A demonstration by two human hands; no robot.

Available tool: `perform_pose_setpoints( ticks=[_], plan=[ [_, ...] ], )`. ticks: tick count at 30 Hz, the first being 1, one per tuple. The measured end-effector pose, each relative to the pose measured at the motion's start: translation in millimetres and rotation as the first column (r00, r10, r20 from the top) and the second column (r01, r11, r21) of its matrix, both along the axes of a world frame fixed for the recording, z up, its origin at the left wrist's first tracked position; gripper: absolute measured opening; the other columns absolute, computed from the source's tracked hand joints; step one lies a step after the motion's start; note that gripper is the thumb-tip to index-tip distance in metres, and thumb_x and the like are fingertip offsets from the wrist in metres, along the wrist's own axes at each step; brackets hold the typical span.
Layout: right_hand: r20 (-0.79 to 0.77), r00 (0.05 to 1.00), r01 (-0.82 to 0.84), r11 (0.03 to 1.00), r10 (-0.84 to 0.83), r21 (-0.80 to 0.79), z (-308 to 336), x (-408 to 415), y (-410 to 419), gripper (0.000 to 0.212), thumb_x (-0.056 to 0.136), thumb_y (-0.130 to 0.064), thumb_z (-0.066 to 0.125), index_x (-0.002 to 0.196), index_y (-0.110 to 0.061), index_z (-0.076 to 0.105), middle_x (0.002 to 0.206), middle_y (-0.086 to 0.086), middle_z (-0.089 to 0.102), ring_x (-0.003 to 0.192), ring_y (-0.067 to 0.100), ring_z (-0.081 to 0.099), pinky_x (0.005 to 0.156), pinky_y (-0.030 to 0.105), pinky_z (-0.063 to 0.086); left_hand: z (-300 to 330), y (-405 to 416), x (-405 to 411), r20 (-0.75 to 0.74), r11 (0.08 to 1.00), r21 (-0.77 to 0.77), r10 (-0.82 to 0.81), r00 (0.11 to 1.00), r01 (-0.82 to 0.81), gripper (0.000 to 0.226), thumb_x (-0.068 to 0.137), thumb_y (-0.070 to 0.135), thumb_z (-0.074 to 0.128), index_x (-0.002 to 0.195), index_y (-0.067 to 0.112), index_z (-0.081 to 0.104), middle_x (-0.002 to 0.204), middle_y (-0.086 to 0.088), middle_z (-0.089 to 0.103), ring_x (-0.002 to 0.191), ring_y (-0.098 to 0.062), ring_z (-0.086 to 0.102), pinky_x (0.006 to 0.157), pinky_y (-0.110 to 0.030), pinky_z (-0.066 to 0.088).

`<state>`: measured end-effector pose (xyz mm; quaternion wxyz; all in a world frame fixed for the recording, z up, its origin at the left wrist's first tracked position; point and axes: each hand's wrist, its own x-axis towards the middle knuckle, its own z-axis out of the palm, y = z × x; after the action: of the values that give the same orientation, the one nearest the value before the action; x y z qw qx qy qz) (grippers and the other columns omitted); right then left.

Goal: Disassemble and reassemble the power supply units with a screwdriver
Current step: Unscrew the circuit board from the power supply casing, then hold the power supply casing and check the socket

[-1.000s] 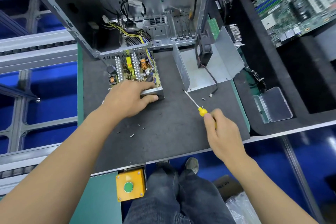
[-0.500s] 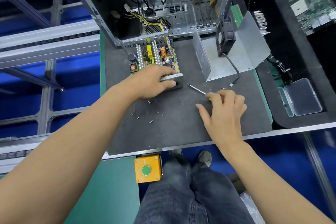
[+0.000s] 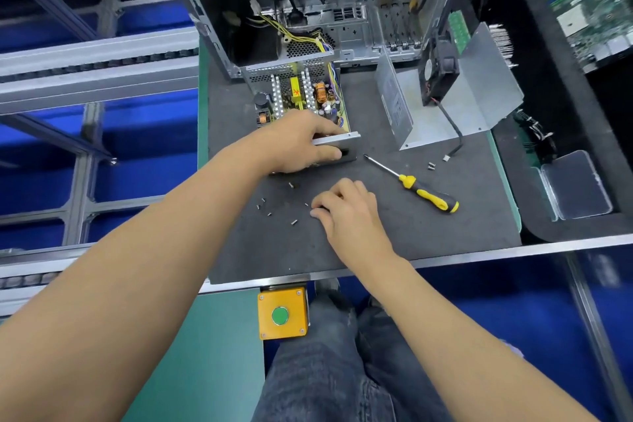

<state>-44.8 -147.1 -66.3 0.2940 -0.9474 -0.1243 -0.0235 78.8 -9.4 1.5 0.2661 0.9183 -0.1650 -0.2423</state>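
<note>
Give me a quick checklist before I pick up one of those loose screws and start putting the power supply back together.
1. Power supply steadied: ok, left hand grips its near end.
2. Screwdriver within reach: ok, lying free on the mat, right of the right hand.
3. Loose screws visible: ok, scattered by the right fingertips.
4. Screw already pinched: cannot tell, fingertips hide it.
5. Cover nearby: ok, with fan upright on it.

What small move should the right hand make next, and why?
Probably pinch up one of the loose screws by its fingertips. The right hand is curled low over the mat beside them, the screwdriver lies set down, and the left hand steadies the open power supply.
</note>
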Motion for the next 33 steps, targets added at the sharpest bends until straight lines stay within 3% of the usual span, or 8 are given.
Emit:
perform_pose_setpoints(
  ticks=[3,5,8,12,17,21,26,33],
  plan=[
    [0.017,1.000,-0.024,0.999,0.025,-0.040,2.0,1.2,-0.3,0.009,0.092,-0.021,0.068,0.095,-0.013,0.073,0.093,0.008,0.058,0.087,0.028,0.052,0.071,0.043,0.045,0.3,1.2,0.5,0.032,1.000,-0.006,-0.016,0.999,0.016,0.036,0.090,0.034,0.073,0.125,0.033,0.069,0.096,0.012,0.067,0.090,-0.010,0.059,0.063,-0.008,0.037],
    [0.016,0.999,-0.045,0.997,0.046,-0.062,4.3,1.3,-1.7,0.010,0.094,-0.020,0.066,0.096,-0.013,0.071,0.095,0.007,0.059,0.088,0.027,0.052,0.073,0.041,0.045,-0.3,1.2,0.7,0.045,1.000,-0.001,-0.024,0.999,0.024,0.036,0.090,0.034,0.073,0.125,0.034,0.069,0.105,0.009,0.071,0.094,-0.010,0.060,0.068,-0.016,0.038],
    [-0.089,0.993,0.090,0.984,-0.077,0.151,9.9,3.1,-7.0,0.005,0.096,-0.017,0.061,0.096,-0.014,0.066,0.092,-0.001,0.062,0.087,0.017,0.054,0.077,0.029,0.046,-0.7,0.8,0.2,0.047,1.000,0.004,-0.011,0.999,0.011,0.036,0.090,0.035,0.073,0.126,0.034,0.069,0.112,0.009,0.072,0.099,-0.011,0.059,0.075,-0.021,0.035],
    [-0.442,0.808,0.588,0.582,-0.389,0.562,19.0,16.2,-13.2,0.008,0.092,-0.017,0.065,0.090,-0.025,0.065,0.083,-0.008,0.069,0.077,0.003,0.064,0.067,0.010,0.046,2.6,-1.7,-2.0,0.053,1.000,0.011,-0.013,0.998,0.013,0.033,0.092,0.033,0.071,0.125,0.034,0.069,0.098,0.008,0.072,0.090,-0.012,0.059,0.068,-0.018,0.035],
    [-0.548,0.750,0.656,0.308,-0.371,0.689,21.3,33.4,-10.4,0.015,0.094,-0.010,0.064,0.093,-0.023,0.069,0.082,0.000,0.074,0.075,0.009,0.072,0.073,0.021,0.056,9.9,-6.1,-6.3,0.059,0.999,0.043,-0.037,0.998,0.034,0.029,0.096,0.034,0.064,0.124,0.034,0.069,0.069,0.023,0.054,0.065,-0.001,0.048,0.058,-0.016,0.033],
    [-0.504,0.761,0.640,0.346,-0.408,0.686,21.5,36.4,-8.9,0.012,0.093,-0.014,0.065,0.094,-0.025,0.071,0.084,-0.006,0.073,0.077,0.009,0.070,0.076,0.024,0.056,27.8,-4.2,-0.3,-0.017,0.999,0.045,-0.008,1.000,0.008,0.016,0.097,0.035,0.064,0.103,0.027,0.076,0.075,-0.005,0.066,0.068,-0.017,0.050,0.066,-0.032,0.044],
    [-0.385,0.815,0.544,0.343,-0.432,0.766,39.9,39.6,-11.6,0.009,0.091,-0.017,0.068,0.094,-0.025,0.071,0.087,-0.007,0.072,0.084,0.012,0.070,0.076,0.020,0.054,53.0,-0.5,16.4,-0.130,0.999,-0.010,0.037,0.991,-0.039,0.016,0.095,0.030,0.067,0.083,0.021,0.074,0.051,0.012,0.051,0.048,-0.006,0.041,0.047,-0.019,0.035],
    [-0.160,0.886,0.387,0.506,-0.435,0.771,69.2,57.8,-27.3,0.024,0.088,-0.015,0.070,0.086,-0.039,0.069,0.088,-0.013,0.069,0.085,0.009,0.066,0.076,0.022,0.051,78.3,-6.5,31.5,-0.322,0.974,-0.181,0.072,0.944,-0.136,0.020,0.095,0.029,0.067,0.083,0.019,0.079,0.073,0.003,0.072,0.062,-0.008,0.060,0.057,-0.020,0.048]
  ],
)
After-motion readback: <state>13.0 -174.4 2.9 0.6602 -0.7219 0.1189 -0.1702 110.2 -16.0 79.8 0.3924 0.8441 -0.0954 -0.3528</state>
